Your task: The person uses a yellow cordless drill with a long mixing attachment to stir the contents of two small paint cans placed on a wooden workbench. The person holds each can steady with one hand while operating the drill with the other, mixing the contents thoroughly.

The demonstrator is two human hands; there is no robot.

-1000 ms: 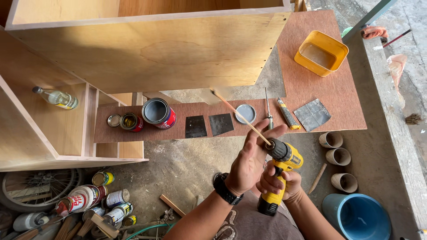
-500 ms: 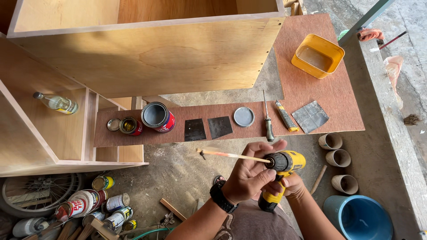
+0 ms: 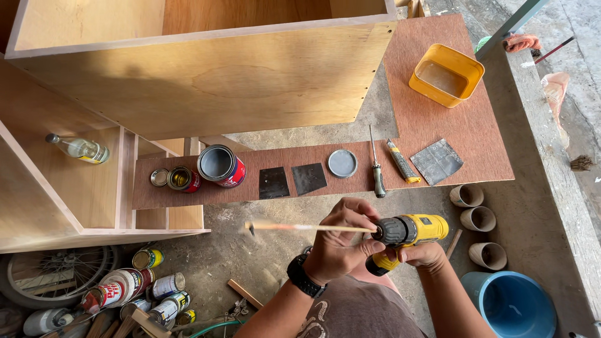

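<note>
My right hand (image 3: 418, 255) gripped the heavy drill (image 3: 407, 233); left hand (image 3: 341, 241) pinched the thin, snappable stick (image 3: 313, 227) near the chuck.

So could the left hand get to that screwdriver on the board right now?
Probably yes. The screwdriver lies in the open on the brown board just beyond the left hand, nothing over it. But that hand grips the thin stick in the yellow drill, so it must let go.

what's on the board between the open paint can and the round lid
Head view: two dark square sheets lie side by side between the paint can and the lid.
</note>
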